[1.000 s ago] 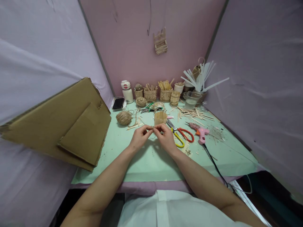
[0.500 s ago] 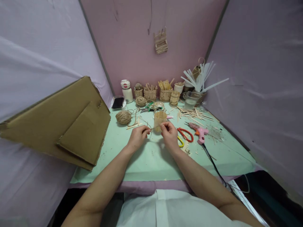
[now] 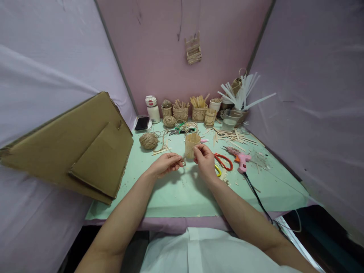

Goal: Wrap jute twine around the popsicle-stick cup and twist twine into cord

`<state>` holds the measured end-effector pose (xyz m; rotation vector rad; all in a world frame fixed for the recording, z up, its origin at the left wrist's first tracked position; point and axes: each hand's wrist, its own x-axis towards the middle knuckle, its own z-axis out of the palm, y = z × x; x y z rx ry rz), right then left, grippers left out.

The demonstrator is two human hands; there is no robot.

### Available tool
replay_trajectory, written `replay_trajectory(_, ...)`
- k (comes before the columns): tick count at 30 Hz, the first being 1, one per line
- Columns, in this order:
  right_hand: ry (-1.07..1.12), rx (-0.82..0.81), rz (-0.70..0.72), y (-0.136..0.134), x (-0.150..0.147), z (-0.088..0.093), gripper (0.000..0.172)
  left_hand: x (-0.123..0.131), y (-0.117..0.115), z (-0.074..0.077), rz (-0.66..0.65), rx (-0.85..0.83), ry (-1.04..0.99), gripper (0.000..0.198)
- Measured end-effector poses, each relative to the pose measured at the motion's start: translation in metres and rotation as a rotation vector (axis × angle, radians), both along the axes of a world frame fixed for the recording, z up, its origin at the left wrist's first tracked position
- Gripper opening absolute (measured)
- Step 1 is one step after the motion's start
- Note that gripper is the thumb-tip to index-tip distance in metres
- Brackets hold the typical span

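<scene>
My left hand [image 3: 168, 163] is closed in a pinch on a thin piece of twine [image 3: 184, 162], a small loop of which shows past the fingertips. Facing it, my right hand [image 3: 205, 162] has thumb and forefinger pressed together; whatever lies between them is too small to make out. Just behind the hands stands a round cup of flat wooden sticks [image 3: 192, 143], upright and partly covered by my right fingers. A ball of jute twine [image 3: 148, 140] rests to the left, with loose strands near it.
Red-handled scissors [image 3: 224, 162] and a pink glue gun [image 3: 242, 161] with a black cord lie at right. Behind are loose sticks [image 3: 231, 135], green-handled pliers [image 3: 182, 130], stick-filled baskets [image 3: 200, 113] and a white bottle [image 3: 153, 112]. A cardboard piece [image 3: 99, 151] leans at left.
Twine was stretched between both hands; that span no longer shows. My left hand has turned and moved slightly right and down, with a small loop at its fingertips. My right hand has barely moved.
</scene>
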<state>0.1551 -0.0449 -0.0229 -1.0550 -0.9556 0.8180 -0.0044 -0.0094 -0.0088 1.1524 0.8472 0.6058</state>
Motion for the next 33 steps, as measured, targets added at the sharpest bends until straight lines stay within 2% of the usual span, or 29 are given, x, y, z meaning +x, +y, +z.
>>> replay_trajectory(5, -0.013, 0.009, 0.068, 0.000, -0.001, -0.002, 0.026, -0.003, 0.002, -0.003, -0.056, -0.053, -0.042, 0.029)
replay_trajectory(11, -0.092, 0.013, 0.143, -0.003, -0.004, -0.002, 0.039, -0.004, 0.005, -0.003, 0.025, -0.080, -0.134, 0.031)
replay_trajectory(18, -0.266, 0.006, 0.263, -0.006, -0.009, -0.009, 0.033, -0.006, 0.006, 0.000, 0.070, -0.098, -0.186, 0.028)
replay_trajectory(24, -0.402, 0.074, 0.179, -0.004, -0.007, -0.011, 0.023, -0.007, 0.006, 0.001, 0.046, -0.079, -0.166, 0.028)
replay_trajectory(33, -0.469, 0.130, 0.094, -0.008, -0.007, -0.004, 0.018, -0.010, 0.005, 0.002, -0.093, -0.056, -0.165, 0.027)
